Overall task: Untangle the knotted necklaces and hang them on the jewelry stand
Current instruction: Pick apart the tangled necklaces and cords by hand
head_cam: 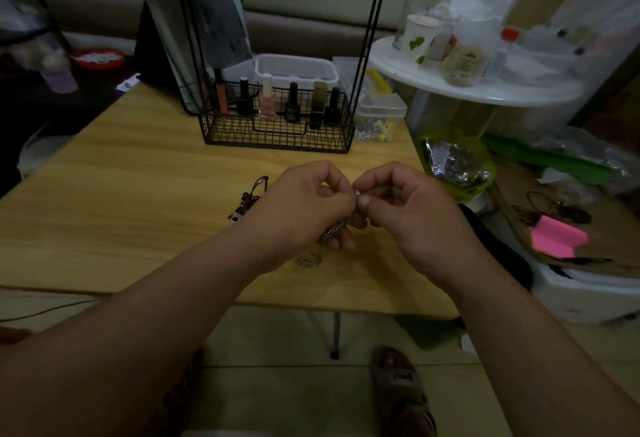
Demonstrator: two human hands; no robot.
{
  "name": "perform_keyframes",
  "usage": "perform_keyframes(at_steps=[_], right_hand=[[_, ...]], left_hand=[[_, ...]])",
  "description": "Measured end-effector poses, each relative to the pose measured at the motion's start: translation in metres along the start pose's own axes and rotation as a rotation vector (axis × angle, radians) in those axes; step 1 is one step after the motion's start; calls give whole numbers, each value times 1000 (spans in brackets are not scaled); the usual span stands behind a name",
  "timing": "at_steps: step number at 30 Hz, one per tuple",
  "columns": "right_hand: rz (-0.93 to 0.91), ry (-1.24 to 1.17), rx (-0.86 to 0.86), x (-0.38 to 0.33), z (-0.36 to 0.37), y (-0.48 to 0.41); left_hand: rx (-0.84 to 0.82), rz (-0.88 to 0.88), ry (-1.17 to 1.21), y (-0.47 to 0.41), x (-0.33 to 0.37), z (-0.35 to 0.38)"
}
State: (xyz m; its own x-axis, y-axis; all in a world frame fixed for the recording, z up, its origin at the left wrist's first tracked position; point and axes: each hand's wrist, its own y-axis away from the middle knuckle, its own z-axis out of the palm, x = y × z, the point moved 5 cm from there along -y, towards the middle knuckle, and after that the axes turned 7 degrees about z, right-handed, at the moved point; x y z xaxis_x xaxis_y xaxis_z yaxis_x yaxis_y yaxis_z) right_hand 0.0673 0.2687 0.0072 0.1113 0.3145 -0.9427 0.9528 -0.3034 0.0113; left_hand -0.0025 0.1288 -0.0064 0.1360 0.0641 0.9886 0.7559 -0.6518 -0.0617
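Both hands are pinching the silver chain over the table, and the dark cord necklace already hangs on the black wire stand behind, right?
Not quite. The left hand and right hand do pinch the silver chain over the wooden table, but the dark cord necklace lies on that table, left of the left hand, not on the black wire stand. The head view shows this.

Single head-worn view, facing forward and down onto wooden table [138, 194]. Near, mid-frame: left hand [298, 208], right hand [412, 208]. Wide lens bows edges; far corners dim, seemingly blurred.
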Motion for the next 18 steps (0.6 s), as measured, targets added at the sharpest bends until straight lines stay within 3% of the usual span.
perform_keyframes(at_steps=[4, 12, 18], right_hand=[[-30, 78, -26, -2, 4, 1], [109, -104, -75, 3, 3, -1], [86, -91, -34, 4, 1, -1]], left_hand=[[-41, 10, -87, 0, -1, -5], [-44, -45, 97, -5, -5, -8], [-50, -35, 159, -10, -4, -8]])
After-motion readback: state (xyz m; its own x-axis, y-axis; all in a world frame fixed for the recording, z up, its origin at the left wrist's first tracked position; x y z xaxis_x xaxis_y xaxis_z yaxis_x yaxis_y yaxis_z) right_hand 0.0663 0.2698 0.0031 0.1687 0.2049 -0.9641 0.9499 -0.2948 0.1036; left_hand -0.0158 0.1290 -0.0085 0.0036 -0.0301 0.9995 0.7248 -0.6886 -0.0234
